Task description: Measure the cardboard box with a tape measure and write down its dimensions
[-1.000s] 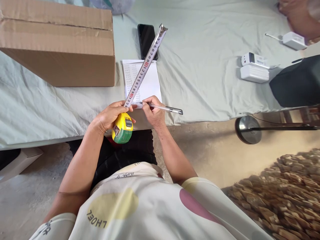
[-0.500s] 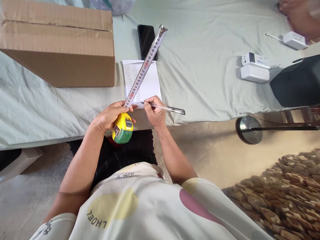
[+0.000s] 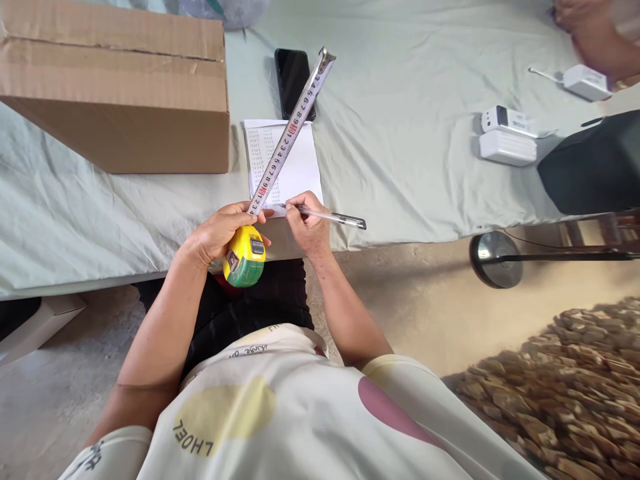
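My left hand is closed on a tape measure, its thumb and fingers pinching the blade near the case. The yellow and green tape measure hangs at the table's front edge. Its numbered blade is pulled out and slants up to the right, over the paper and the corner of a black phone. A clear pen with a black cap on its rear end sits in my right hand, its tip on the paper. Columns of small handwriting cover the left part of the white paper.
A closed cardboard box stands at the left on the cloth-covered table. White devices and a dark bag-like object lie at the right. Another person's hand is at the top right. A round black base stands below the table edge.
My right hand and the pen have shifted very slightly left along the writing. The other person's hand at the top right has moved a little. The tape measure stays in place.
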`<state>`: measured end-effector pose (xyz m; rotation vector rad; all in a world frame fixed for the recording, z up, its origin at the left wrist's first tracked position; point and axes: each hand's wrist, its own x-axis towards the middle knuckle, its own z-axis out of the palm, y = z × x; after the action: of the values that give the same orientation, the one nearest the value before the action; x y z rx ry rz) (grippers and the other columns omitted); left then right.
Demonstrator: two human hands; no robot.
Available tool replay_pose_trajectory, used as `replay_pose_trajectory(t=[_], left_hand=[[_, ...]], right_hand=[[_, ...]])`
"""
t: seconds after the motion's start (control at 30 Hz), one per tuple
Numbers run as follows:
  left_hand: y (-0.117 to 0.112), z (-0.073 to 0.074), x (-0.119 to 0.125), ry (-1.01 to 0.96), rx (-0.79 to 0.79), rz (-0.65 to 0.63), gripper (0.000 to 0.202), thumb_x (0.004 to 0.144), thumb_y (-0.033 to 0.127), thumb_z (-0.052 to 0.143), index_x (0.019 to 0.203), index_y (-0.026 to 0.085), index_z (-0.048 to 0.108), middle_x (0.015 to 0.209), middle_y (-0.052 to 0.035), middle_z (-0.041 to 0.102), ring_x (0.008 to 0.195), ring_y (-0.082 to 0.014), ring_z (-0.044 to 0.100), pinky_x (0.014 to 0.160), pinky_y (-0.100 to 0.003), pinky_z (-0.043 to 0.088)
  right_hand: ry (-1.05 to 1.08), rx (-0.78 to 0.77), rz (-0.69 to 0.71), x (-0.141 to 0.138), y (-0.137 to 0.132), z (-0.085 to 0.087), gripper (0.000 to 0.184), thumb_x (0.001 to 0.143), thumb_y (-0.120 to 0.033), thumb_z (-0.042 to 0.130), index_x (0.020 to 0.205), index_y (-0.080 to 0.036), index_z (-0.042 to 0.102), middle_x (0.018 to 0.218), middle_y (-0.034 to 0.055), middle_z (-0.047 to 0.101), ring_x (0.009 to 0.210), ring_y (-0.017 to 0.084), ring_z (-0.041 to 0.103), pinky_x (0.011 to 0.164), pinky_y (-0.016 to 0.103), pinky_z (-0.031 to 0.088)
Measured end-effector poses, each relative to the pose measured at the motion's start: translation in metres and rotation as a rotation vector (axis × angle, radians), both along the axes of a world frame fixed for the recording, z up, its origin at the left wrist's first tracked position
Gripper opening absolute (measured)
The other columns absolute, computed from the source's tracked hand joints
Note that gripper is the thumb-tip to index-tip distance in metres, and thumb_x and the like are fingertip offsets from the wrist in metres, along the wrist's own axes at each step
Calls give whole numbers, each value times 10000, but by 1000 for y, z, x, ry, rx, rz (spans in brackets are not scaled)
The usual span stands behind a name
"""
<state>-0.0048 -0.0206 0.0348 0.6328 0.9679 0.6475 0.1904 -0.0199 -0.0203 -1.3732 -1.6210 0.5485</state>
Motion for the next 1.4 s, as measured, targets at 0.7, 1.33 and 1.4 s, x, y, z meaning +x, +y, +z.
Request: replay_pose_trajectory(t=[0.7, 1.33, 1.4], left_hand=[[0, 1, 0, 12, -16, -2, 74, 763, 167, 654, 809, 124, 615, 1327, -156, 655, 645, -213, 744, 464, -266, 565], [-1, -2, -1, -26, -25, 4, 101, 743, 177, 691, 809, 130, 630, 1216, -147, 693, 654, -210, 734, 506, -284, 571], [-1, -3, -1, -24, -21, 4, 92, 748, 172, 682, 809, 129, 629, 1225, -149, 690, 650, -211, 735, 506, -287, 572]], right_hand=[[10, 14, -15, 2, 1, 0, 138, 877, -298, 528, 770, -216, 555, 606, -51, 578, 500, 101, 493, 525, 238, 405], [7, 20, -31, 0, 0, 1, 151, 854, -288, 519, 721, -216, 524, 576, -51, 535, 489, 100, 462, 513, 242, 371], [16, 8, -16, 1, -1, 2, 143, 851, -285, 524, 727, -216, 526, 577, -54, 532, 489, 102, 460, 513, 245, 372]])
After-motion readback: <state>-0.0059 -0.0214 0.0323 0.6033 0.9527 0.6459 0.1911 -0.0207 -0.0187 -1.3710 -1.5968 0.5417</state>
